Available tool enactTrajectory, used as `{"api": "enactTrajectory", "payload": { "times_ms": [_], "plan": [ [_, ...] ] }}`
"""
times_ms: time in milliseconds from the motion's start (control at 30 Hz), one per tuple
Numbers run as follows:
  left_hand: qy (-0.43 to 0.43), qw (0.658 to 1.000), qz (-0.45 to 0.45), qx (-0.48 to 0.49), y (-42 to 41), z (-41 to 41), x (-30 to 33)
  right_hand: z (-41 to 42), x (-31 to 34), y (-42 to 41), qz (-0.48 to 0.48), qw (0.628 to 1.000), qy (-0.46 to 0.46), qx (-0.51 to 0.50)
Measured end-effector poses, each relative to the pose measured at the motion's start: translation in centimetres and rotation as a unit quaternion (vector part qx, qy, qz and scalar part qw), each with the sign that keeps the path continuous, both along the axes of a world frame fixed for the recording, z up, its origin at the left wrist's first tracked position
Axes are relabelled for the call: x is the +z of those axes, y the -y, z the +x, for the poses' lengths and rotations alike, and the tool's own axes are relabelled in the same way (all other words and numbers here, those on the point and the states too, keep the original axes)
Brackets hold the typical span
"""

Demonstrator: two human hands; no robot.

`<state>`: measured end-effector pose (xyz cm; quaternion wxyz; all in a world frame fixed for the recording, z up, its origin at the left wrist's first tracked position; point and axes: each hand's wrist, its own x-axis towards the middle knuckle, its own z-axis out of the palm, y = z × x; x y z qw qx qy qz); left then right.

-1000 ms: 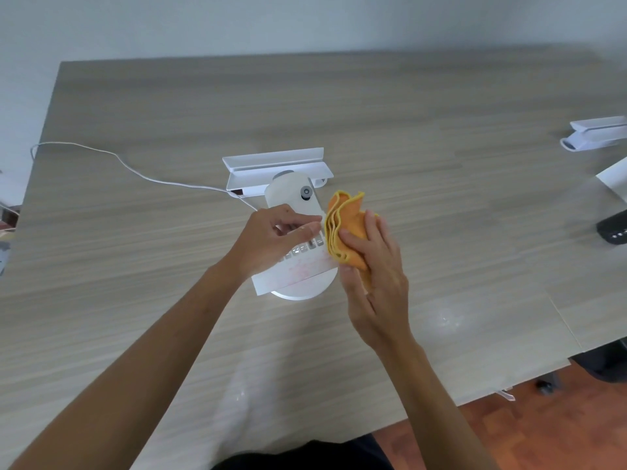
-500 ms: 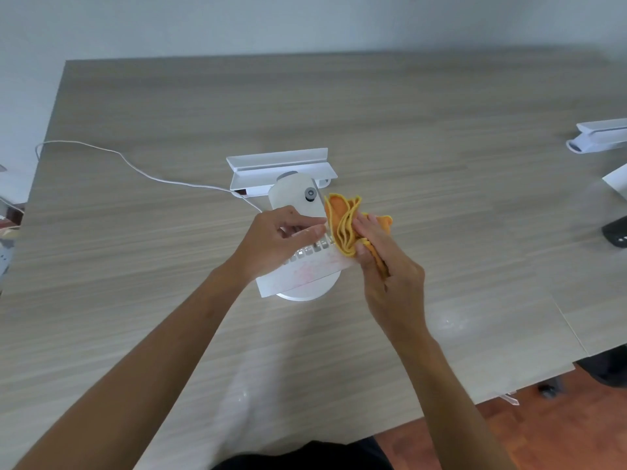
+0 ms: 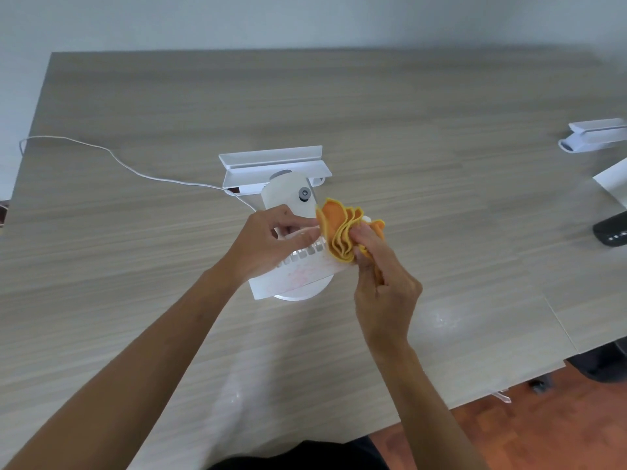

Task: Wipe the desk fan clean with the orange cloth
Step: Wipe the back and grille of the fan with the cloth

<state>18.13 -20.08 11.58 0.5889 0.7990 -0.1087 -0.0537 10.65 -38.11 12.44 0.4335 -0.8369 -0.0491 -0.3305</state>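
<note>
A white desk fan [image 3: 288, 195] stands mid-table on a round base, its slotted front panel facing me. My left hand [image 3: 268, 244] grips the fan's upper left part, fingers curled over the panel's top edge. My right hand [image 3: 383, 283] holds the folded orange cloth [image 3: 339, 232] and presses it against the panel's right end. The cloth's layered folds fan out above my fingers. Faint pinkish marks show on the panel's lower face.
A white cord [image 3: 118, 161] runs from the fan toward the table's left edge. A white bracket-shaped stand [image 3: 271, 157] sits just behind the fan. Another white stand [image 3: 593, 135], a white sheet and a dark device [image 3: 610, 228] lie at the right edge.
My right hand has brought the cloth in from beside the fan onto the panel's right end. The left hand has kept its hold on the fan.
</note>
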Motion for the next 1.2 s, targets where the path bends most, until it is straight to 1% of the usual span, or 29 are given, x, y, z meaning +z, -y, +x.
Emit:
{"api": "enactTrajectory", "payload": {
  "times_ms": [100,167,200,267,333,400,467,500,567,667,767,833,867,900,967,1033,1067,1133,1200],
  "plan": [
    [-0.003,1.000,0.013,-0.003,0.2,0.3,-0.1,1.0,0.5,0.8,0.144,0.983,-0.103,-0.041],
    [-0.007,1.000,0.014,-0.003,0.2,0.4,-0.2,1.5,0.5,1.2,0.176,0.974,-0.131,-0.060],
    [-0.009,1.000,0.017,-0.002,0.2,0.4,-0.2,1.5,0.6,1.1,0.170,0.975,-0.130,-0.063],
    [-0.014,1.000,0.023,0.003,0.1,0.5,-0.2,1.1,0.7,0.3,0.128,0.985,-0.101,-0.051],
    [-0.023,0.999,0.024,0.006,-0.1,0.6,0.0,0.3,0.6,-0.9,0.065,0.997,-0.049,-0.021],
    [-0.024,0.999,0.022,-0.004,-0.2,0.6,0.1,-0.3,0.2,-1.4,0.002,1.000,0.010,0.017],
    [-0.022,1.000,0.019,-0.009,-0.1,0.5,0.2,-0.1,0.0,-1.0,-0.007,0.999,0.030,0.025],
    [-0.025,1.000,0.017,-0.008,0.0,0.5,0.3,0.1,-0.1,-0.6,0.014,1.000,0.020,0.015],
    [-0.025,0.999,0.022,-0.010,0.2,0.5,0.3,0.8,-0.2,0.1,0.092,0.995,-0.036,-0.009],
    [-0.031,0.999,0.025,-0.012,0.2,0.7,0.3,1.9,-0.6,1.0,0.211,0.971,-0.113,-0.025],
    [-0.038,0.999,0.026,-0.022,0.1,0.7,0.6,2.9,-2.0,2.4,0.278,0.946,-0.153,-0.061],
    [-0.035,0.998,0.033,-0.029,0.2,0.7,0.8,3.7,-3.8,3.3,0.328,0.921,-0.197,-0.077],
    [-0.035,0.998,0.033,-0.030,0.1,0.7,0.9,4.0,-4.8,3.7,0.367,0.900,-0.222,-0.073],
    [-0.037,0.998,0.033,-0.030,0.1,0.7,1.0,4.2,-5.8,4.0,0.420,0.872,-0.245,-0.058],
    [-0.040,0.998,0.035,-0.029,0.0,0.7,1.1,4.6,-7.3,4.5,0.541,0.792,-0.282,-0.010],
    [-0.041,0.998,0.035,-0.028,-0.1,0.8,1.3,4.9,-8.3,4.6,0.618,0.720,-0.314,0.036],
    [-0.042,0.998,0.032,-0.027,-0.1,0.8,1.4,4.9,-8.6,4.6,0.637,0.696,-0.327,0.053],
    [-0.042,0.998,0.028,-0.025,0.0,0.8,1.4,5.2,-9.0,4.6,0.653,0.669,-0.349,0.068],
    [-0.045,0.998,0.026,-0.023,-0.1,0.8,1.5,5.5,-9.0,4.8,0.653,0.662,-0.362,0.069]
  ]
}}
